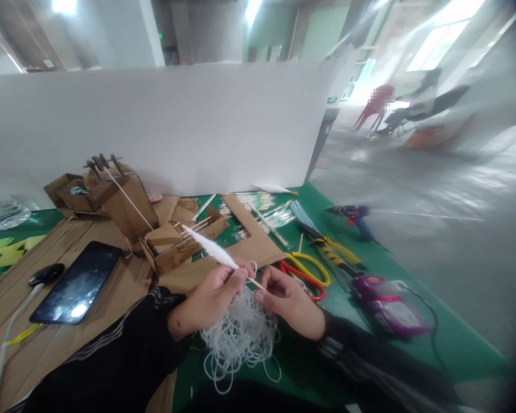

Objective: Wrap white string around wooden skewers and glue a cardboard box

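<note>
A thin wooden stick (257, 283) wound with white cord (211, 247) along its upper part slants up to the left between my hands. My left hand (210, 301) is closed around it at the lower end of the winding. Farther down, the fingers of my right hand (290, 304) pinch the bare lower end of the stick. A small loop of cord stands up between the two hands. Below them lies a loose, tangled heap of white cord (241, 332) on the green table.
Left: a dark phone (78, 282) on cardboard (21, 310), and a cardboard tool holder (129, 206). Right: red-and-yellow-handled scissors (312, 269), yellow-black pliers (337, 255), a purple device (389, 304) and a glue gun (352, 218). Behind: bundled sticks (253, 203) before a white partition (155, 120).
</note>
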`<state>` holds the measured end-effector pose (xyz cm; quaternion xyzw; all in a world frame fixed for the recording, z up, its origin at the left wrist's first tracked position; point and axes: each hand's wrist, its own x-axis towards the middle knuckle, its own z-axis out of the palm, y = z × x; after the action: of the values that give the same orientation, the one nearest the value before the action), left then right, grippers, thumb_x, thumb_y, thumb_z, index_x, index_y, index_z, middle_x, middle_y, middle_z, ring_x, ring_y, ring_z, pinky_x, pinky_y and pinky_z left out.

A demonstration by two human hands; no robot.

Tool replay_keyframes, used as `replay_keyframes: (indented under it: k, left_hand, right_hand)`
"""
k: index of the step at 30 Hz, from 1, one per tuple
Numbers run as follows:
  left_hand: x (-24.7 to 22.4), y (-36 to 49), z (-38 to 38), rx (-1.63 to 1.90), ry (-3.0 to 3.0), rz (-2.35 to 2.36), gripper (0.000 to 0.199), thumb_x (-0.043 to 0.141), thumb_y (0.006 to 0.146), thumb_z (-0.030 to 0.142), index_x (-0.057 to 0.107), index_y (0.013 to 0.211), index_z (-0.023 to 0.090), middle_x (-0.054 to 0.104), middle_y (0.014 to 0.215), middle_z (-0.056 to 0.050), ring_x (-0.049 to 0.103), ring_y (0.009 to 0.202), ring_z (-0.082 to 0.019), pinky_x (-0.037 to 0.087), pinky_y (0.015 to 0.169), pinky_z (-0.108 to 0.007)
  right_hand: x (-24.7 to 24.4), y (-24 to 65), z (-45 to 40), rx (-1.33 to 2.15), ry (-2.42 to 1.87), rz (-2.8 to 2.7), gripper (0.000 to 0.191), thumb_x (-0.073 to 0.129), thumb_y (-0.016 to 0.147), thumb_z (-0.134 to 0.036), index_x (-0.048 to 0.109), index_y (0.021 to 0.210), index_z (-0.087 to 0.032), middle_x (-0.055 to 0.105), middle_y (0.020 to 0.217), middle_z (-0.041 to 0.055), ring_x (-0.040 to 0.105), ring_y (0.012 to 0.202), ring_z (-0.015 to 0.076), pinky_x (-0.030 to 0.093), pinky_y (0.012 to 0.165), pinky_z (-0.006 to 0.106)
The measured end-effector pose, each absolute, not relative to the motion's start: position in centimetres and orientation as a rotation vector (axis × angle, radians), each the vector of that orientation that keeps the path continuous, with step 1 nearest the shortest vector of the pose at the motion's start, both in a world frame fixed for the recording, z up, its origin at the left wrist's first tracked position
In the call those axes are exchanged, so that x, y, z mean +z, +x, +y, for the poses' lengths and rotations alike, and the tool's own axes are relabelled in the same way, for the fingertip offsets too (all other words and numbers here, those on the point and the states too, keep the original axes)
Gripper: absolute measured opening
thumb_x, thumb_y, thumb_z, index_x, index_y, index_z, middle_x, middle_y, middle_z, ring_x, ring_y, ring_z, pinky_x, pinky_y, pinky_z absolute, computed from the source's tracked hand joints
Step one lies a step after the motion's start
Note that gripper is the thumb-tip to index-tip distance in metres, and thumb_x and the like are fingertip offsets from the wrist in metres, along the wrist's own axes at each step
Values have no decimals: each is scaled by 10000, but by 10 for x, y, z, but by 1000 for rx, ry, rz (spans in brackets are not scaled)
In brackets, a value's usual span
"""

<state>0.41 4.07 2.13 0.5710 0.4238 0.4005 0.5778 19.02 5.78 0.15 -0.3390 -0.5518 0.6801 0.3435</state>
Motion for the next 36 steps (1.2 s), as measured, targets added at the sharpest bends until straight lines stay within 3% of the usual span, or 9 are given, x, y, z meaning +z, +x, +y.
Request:
replay_keyframes:
  k: [5, 10, 16, 22, 28, 33, 36]
  left_hand:
    - [21, 4, 42, 932, 1325, 1003, 368, 442, 916, 491, 548, 887, 140, 376, 605, 67, 306, 481, -64, 252, 455, -210]
    - [25, 4, 41, 942, 1311, 961, 323, 449, 924, 460, 538, 944, 150, 374, 627, 69, 281, 475, -57, 225, 443, -205]
    - [27, 4, 41, 931, 1310, 961, 342, 449, 915, 483, 536, 915, 152, 362, 618, 68, 279, 476, -62, 216, 434, -204]
    - [28, 3, 41, 945, 1311, 952, 323, 458, 916, 469, 543, 918, 158, 365, 609, 73, 283, 471, -59, 225, 439, -199]
    - [30, 4, 41, 949, 1286, 936, 313, 471, 912, 467, 545, 939, 165, 358, 613, 78, 272, 471, -56, 233, 444, -196]
    - [31, 2, 42, 953, 1275, 948, 339, 475, 900, 492, 542, 959, 165, 358, 591, 80, 275, 459, -60, 229, 432, -196]
    - [30, 2, 42, 967, 1281, 954, 335, 471, 902, 490, 546, 969, 170, 359, 585, 80, 277, 456, -62, 232, 430, -195]
  right_hand:
    - [4, 191, 57, 1803, -859, -1545, 441, 505, 869, -568, 573, 784, -140, 597, 642, 14, 492, 447, 71, 401, 413, 192]
    - [4, 191, 57, 1710, -945, -1448, 383, 731, 729, -472, 492, 753, -174, 507, 584, -56, 442, 427, 52, 380, 391, 171]
    - [6, 192, 57, 1743, -869, -1560, 425, 514, 875, -543, 586, 757, -141, 588, 615, 11, 470, 453, 74, 390, 420, 199]
    - [4, 192, 59, 1643, -928, -1441, 338, 726, 748, -438, 534, 738, -160, 538, 632, -29, 456, 505, 68, 392, 441, 180]
    - [8, 192, 58, 1699, -890, -1586, 439, 522, 867, -550, 610, 754, -135, 600, 635, 28, 496, 512, 95, 423, 461, 216]
    - [7, 192, 58, 1646, -945, -1434, 347, 737, 729, -453, 554, 735, -159, 542, 625, -25, 462, 510, 74, 405, 464, 199]
    - [7, 192, 58, 1693, -900, -1451, 356, 661, 787, -501, 581, 775, -154, 550, 644, -8, 488, 530, 89, 424, 467, 209]
